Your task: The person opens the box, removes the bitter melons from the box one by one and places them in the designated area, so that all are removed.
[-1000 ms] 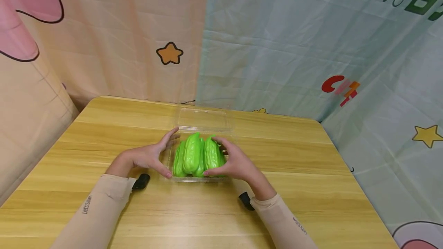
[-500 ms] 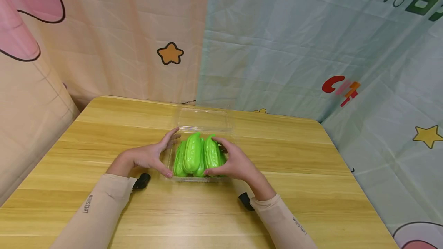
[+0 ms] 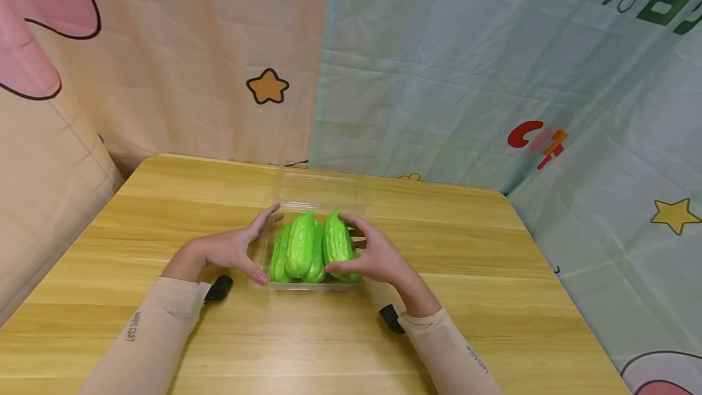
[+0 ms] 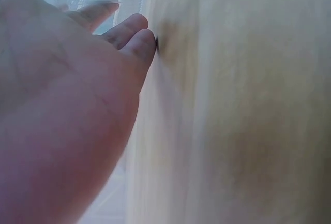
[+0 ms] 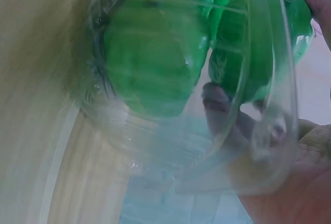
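Observation:
Several glossy bright green bitter melons lie side by side and stacked in a clear plastic clamshell box. My right hand reaches over the box's right side and grips the upper right bitter melon, thumb at its near end and fingers at its far side. In the right wrist view, this melon shows behind the clear wall, with another melon lower in the box. My left hand lies along the box's left side, thumb by the near corner and fingers extended, as the left wrist view also shows.
The box's clear lid is folded back flat on the wooden table. Black wrist cameras sit below both hands. Printed curtains hang behind and beside the table.
The bitter melon in my right hand has shifted slightly right, widening the gap to the others. My left hand keeps nearly the same place beside the box.

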Available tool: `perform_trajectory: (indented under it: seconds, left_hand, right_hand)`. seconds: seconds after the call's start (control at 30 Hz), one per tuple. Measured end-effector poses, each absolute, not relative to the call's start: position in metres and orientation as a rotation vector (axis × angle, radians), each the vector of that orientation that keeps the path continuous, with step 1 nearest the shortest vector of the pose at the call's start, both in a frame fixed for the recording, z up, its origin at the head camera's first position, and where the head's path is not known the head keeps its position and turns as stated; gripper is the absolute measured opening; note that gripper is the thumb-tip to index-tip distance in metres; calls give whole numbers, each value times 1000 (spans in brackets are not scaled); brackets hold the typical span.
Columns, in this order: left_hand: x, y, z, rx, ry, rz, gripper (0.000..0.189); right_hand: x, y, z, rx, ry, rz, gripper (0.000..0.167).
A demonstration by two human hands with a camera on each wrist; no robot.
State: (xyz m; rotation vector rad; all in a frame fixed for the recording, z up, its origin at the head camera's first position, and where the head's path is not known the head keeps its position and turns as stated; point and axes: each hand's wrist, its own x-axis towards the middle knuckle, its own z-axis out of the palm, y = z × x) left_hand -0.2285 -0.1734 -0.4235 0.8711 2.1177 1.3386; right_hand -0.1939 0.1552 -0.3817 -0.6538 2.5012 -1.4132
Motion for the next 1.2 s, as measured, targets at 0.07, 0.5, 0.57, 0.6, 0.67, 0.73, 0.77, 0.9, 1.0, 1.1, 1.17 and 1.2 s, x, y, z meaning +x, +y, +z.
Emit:
perform_trajectory:
  seconds: [0.07, 0.5, 0.57, 0.6, 0.67, 0.73, 0.77, 0.9, 1.0, 1.1, 1.17, 1.2]
  left_hand:
    - [-228, -174, -423, 865, 2119, 1329, 142]
    - [-226, -179, -420, 886, 2121, 1320, 143]
    - [-226, -180, -420, 879, 2133, 1314, 143]
    - [-226, -180, -420, 876, 2136, 1311, 143]
    - [-225, -181, -419, 877, 2141, 1310, 143]
    - [-225, -182, -418, 883, 2137, 1310, 143]
    - [-225, -182, -417, 886, 2137, 1306, 143]
    - [-225, -184, -416, 890, 2136, 1300, 142]
    - [-225, -185, -415, 897, 2141, 1299, 142]
    - [-224, -186, -415, 902, 2140, 1299, 142]
    - [-224, -187, -415, 899, 2138, 1300, 142]
    - [-224, -187, -415, 898, 2136, 1300, 142]
  right_hand:
    - [-194, 156, -382, -663, 2472, -1447, 96]
    - [-200, 176, -375, -615, 2415, -1573, 97]
    - [-202, 182, -372, -601, 2418, -1594, 97]
    - [-203, 185, -371, -597, 2425, -1602, 97]
    - [-205, 191, -368, -591, 2437, -1616, 97]
    - [-207, 198, -366, -563, 2450, -1628, 97]
    - [-208, 202, -365, -548, 2457, -1632, 97]
    - [-209, 218, -360, -477, 2455, -1655, 97]
    - [-212, 231, -356, -440, 2446, -1672, 96]
    - [-216, 245, -356, -397, 2443, -1677, 97]
    - [-219, 255, -358, -376, 2440, -1675, 97]
    - [-220, 260, -359, -363, 2442, -1674, 97]
